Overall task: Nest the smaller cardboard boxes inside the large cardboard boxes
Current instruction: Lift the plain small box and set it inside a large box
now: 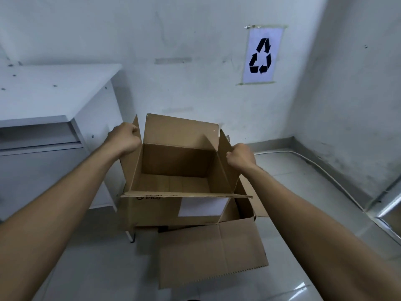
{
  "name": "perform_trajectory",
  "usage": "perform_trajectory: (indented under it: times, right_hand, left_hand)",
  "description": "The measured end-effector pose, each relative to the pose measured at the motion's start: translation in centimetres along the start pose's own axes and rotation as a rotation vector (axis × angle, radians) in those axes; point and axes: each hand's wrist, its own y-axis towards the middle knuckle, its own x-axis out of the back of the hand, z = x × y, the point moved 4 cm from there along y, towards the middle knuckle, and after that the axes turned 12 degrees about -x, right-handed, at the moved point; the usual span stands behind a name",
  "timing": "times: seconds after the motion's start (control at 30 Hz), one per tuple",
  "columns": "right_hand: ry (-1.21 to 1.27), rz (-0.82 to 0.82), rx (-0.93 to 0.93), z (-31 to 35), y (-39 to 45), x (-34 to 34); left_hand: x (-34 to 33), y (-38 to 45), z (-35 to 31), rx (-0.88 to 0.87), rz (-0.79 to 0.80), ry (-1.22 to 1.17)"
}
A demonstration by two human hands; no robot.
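Holding a box [173,170] by its side flaps, the person has both hands up in front of them. The left hand [125,137] is closed tight on the left flap. The right hand [239,156] is closed tight on the right flap.

The box looks light, because it is empty inside. The cardboard looks stiff but thin, so a flap could bend or tear if it is pulled too hard. The flaps are a fair place to hold it. The walls just under the flaps would likely be stronger.

The box is brown and plain, with all its flaps open. A white label [202,207] is stuck on the near side, and some small dark print sits near the top edge.

It is in the air, just above a bigger box [217,246] that rests on the shiny floor [86,268]. The bigger box has a wide flap lying open toward the person. A white cabinet [54,105] stands to the left. A paper sign [261,56] with arrows is taped to the wall.
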Motion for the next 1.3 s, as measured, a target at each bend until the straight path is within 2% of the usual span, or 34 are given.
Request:
perform_trajectory:
  times: [0.17, 0.5, 0.7, 0.93, 1.3]
  right_hand:
    - [0.029, -0.030, -0.021, -1.8, 1.3, -1.0]
    - [0.090, 0.068, -0.093, -6.4, 1.8, -7.4]
    - [0.032, 0.106, -0.153, -8.8, 2.0, -9.5]
    - [0.058, 0.032, -0.162, -10.6, 3.4, -7.3]
    - [-0.112, -0.136, -0.036, -7.4, 4.3, -2.4]
  left_hand:
    - [-1.3, 0.6, -0.5, 0.027, -0.009, -0.024]
    - [-5.8, 0.8, -2.0, -0.017, -0.011, 0.024]
    - [-8.2, 2.4, -3.3, -0.032, 0.034, 0.017]
    - [-10.4, 2.8, -3.6, -0.049, 0.086, 0.052]
    - [-10.6, 2.4, -2.4, -0.036, 0.042, 0.028]
